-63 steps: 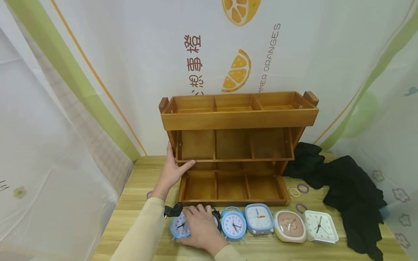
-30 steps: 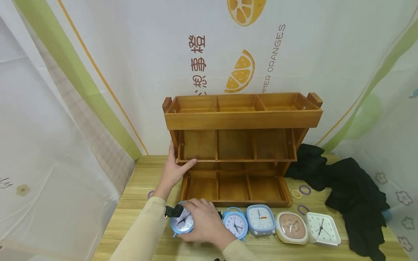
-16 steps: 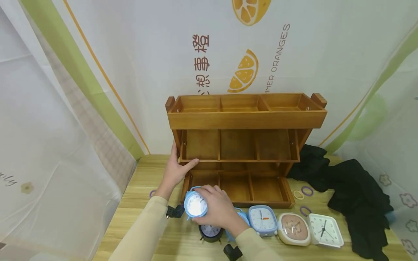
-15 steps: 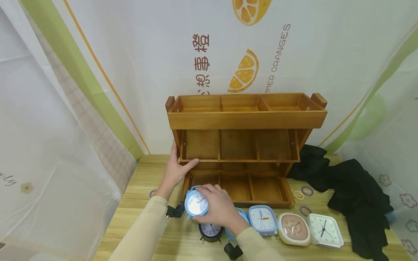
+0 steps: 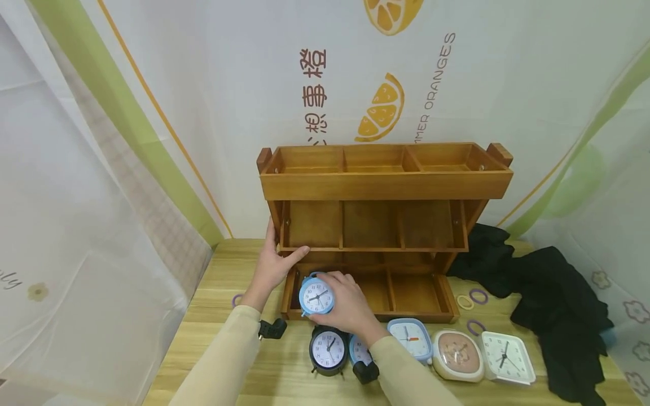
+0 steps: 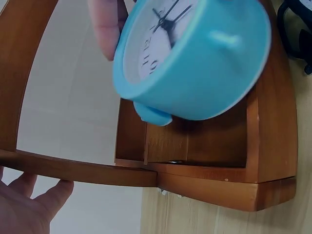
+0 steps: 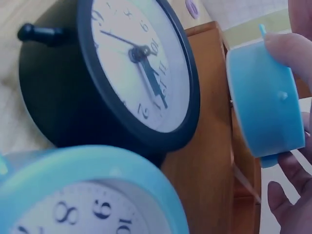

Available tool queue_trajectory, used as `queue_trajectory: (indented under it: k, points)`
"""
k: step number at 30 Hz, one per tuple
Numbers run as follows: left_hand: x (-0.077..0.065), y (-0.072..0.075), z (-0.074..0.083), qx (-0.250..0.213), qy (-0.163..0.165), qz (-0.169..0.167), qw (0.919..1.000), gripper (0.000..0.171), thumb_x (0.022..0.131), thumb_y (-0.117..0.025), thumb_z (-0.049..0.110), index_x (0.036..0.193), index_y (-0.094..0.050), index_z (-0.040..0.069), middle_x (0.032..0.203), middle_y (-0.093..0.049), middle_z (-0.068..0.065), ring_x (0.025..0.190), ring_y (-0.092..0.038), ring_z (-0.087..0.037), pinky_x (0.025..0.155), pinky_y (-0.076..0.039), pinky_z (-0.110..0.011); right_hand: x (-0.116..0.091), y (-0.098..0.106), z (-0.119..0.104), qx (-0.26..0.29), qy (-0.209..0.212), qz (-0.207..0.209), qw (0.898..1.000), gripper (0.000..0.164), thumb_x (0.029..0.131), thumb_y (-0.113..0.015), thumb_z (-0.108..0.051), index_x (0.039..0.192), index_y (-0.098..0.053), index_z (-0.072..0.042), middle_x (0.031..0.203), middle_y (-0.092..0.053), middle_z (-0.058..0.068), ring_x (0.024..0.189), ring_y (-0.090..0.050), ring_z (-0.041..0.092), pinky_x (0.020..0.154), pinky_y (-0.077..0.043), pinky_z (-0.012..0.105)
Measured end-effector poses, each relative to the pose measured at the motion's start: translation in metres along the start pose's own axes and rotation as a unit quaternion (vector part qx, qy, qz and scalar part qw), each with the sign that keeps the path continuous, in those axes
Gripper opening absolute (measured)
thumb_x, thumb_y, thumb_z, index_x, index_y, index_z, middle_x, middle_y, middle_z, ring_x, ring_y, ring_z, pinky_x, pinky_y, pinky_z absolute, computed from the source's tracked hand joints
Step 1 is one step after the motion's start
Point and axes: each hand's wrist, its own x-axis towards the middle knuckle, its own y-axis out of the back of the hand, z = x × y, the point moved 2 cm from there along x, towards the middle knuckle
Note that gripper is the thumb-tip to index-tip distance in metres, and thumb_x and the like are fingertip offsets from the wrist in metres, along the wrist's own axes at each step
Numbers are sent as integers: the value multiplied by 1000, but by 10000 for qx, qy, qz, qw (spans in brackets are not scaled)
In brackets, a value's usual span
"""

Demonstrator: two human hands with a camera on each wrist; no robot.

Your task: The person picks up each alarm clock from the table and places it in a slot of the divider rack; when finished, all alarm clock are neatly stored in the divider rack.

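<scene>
My right hand [image 5: 347, 303] grips a round light-blue alarm clock [image 5: 317, 296] by its side, with the white dial facing up toward me. The clock hangs in front of the bottom tier's left compartment. In the left wrist view the blue clock [image 6: 204, 63] is tilted above that compartment. My left hand [image 5: 271, 269] holds the left side of a three-tier wooden organizer [image 5: 386, 187]. Its thumb lies at the middle tier's front edge; some fingers are hidden behind the side. Below my right hand stands a black round alarm clock [image 5: 328, 351].
On the table [image 5: 203, 338], a second blue alarm clock [image 5: 359, 352] is partly covered by the right wrist. Rightward follow a blue square clock [image 5: 408, 338], a cream clock [image 5: 457, 355] and a white square clock [image 5: 506, 356]. Black cloth [image 5: 550, 299] and hair ties [image 5: 478, 296] lie beyond.
My right hand has lifted the light-blue clock off the table and carried it forward to the bottom tier, uncovering the black clock. My left hand has kept its place on the organizer.
</scene>
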Motion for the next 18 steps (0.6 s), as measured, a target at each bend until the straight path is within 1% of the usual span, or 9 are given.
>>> queue_trajectory:
  k: [3, 6, 8, 12, 15, 18]
  points:
    - [2, -1, 0, -109, -90, 6, 9999, 114, 90, -83, 40, 167, 1, 42, 174, -15, 0, 157, -24, -33, 121, -31, -59, 7, -1, 7, 410, -100, -86, 9991, 89, 74, -94, -47, 150, -57, -18, 144, -57, 4, 122, -50, 27, 98, -51, 50]
    - [3, -1, -1, -237, -111, 28, 9997, 113, 90, -84, 38, 166, -1, 45, 173, -17, 3, 157, -25, -30, 121, -31, -58, 14, -1, 13, 740, -177, -126, 9970, 90, 74, -95, -44, 151, -57, -17, 146, -56, 6, 126, -49, 30, 101, -49, 53]
    - [3, -2, -1, -295, -120, 27, 9995, 112, 90, -84, 36, 166, -3, 47, 173, -19, 5, 157, -25, -29, 121, -31, -58, 17, -1, 17, 815, -192, -85, 9965, 91, 73, -96, -42, 150, -56, -15, 144, -57, 7, 126, -51, 31, 104, -47, 55]
    - [3, -2, -2, -309, -115, 15, 9995, 111, 91, -84, 35, 165, -3, 48, 172, -19, 6, 157, -25, -27, 122, -29, -57, 22, 0, 20, 940, -113, 1, 9955, 89, 71, -97, -36, 147, -57, -11, 138, -61, 8, 123, -56, 30, 112, -39, 58]
    - [3, -2, -2, -347, -139, 16, 9993, 110, 91, -84, 33, 166, -4, 48, 172, -20, 6, 157, -25, -26, 122, -28, -57, 25, -1, 22, 966, -70, -44, 9953, 86, 71, -97, -34, 144, -59, -10, 137, -62, 8, 122, -57, 28, 116, -34, 58]
    - [2, -2, -2, -397, -175, 45, 9990, 110, 91, -84, 31, 166, -5, 48, 171, -23, 7, 156, -27, -25, 122, -30, -56, 26, -5, 24, 961, -173, -157, 9951, 85, 72, -97, -34, 145, -59, -11, 137, -61, 8, 123, -57, 28, 117, -32, 57]
